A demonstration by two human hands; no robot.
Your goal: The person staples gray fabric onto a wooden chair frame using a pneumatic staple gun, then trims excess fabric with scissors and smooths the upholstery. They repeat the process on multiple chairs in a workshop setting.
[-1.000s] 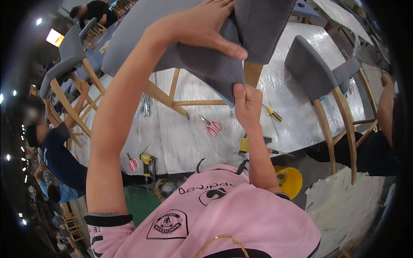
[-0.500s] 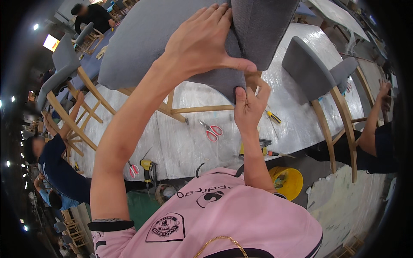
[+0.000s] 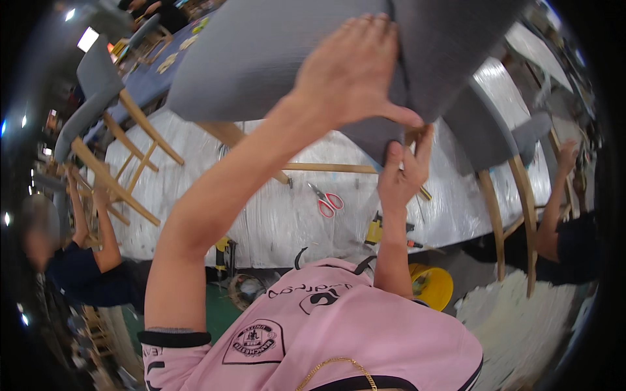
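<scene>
A grey upholstered chair with wooden legs stands before me, its seat (image 3: 241, 58) at upper left and its backrest (image 3: 450, 52) at upper right. My left hand (image 3: 349, 75) lies flat on the seat beside the seam with the backrest, fingers stretched and thumb out towards the corner. Below it, my right hand (image 3: 404, 173) pinches the grey cover's lower corner, with the thumb on the fabric and the other fingers partly behind it. Both thumbs are close to each other but apart. What lies beneath that corner is hidden.
Red-handled scissors (image 3: 328, 203) lie on the plastic-covered table (image 3: 274, 228). A yellow-black power tool (image 3: 373, 229) sits by my right forearm, another (image 3: 223, 254) at the near edge. A yellow bucket (image 3: 438, 287) stands below. Grey chairs (image 3: 479, 127) and co-workers flank both sides.
The chair and both my hands appear farther right and slightly lower in the picture, as the view has shifted. My hold stays much the same. The co-worker at left has shifted too.
</scene>
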